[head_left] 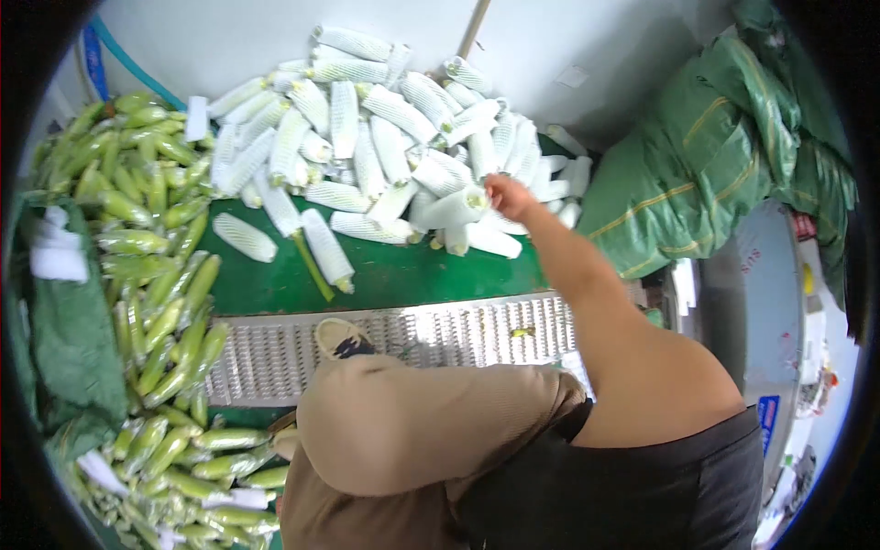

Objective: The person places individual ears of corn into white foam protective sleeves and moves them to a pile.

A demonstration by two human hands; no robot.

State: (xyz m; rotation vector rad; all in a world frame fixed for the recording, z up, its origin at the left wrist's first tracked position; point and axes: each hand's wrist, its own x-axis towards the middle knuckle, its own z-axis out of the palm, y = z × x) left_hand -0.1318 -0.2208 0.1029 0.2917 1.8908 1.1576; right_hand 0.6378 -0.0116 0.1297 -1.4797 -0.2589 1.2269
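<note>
One right hand (507,194) shows, closed on one long green vegetable sleeved in white foam netting (456,209). It belongs to a far pile of white-netted vegetables (367,137) of roughly fifty, too overlapped for an exact count. On the left lies a heap of bare long green vegetables (156,275), well over sixty. Two large green woven sacks (697,156) lie on the right. One perforated metal plate (458,335) lies near. One beige shoe (341,337) shows.

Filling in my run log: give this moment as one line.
right hand: placing net-wrapped gourd on wrapped pile | left hand: not in view | unwrapped gourds at left
</note>
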